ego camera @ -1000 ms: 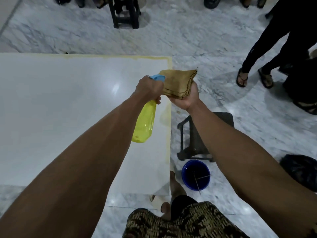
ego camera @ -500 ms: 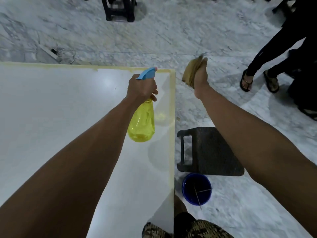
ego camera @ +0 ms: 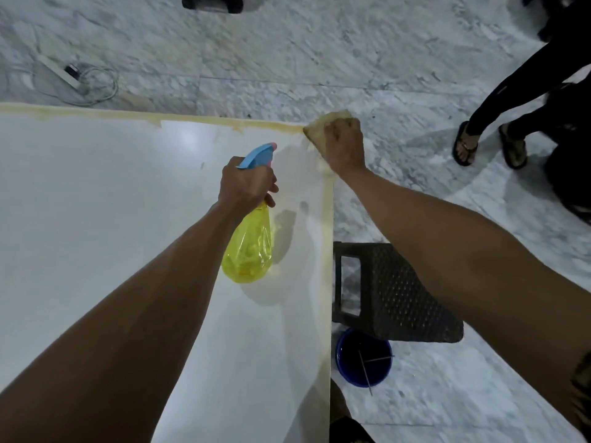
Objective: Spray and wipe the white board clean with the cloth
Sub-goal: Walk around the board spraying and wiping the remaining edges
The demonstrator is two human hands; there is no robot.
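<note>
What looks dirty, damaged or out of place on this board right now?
A yellowish-brown stained band runs along the white board's far and right edges, ragged near the far corner. The right hand presses the cloth on that corner. Nothing looks spilled or broken.

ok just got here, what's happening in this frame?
A person is cleaning a large white board that lies flat. The left hand grips a yellow spray bottle with a blue trigger head, held over the board near its right edge. The right hand presses a folded tan cloth onto the board's far right corner. A yellowish band runs along the board's edges. A dark stool and a blue bucket sit on the marble floor beside it.
</note>
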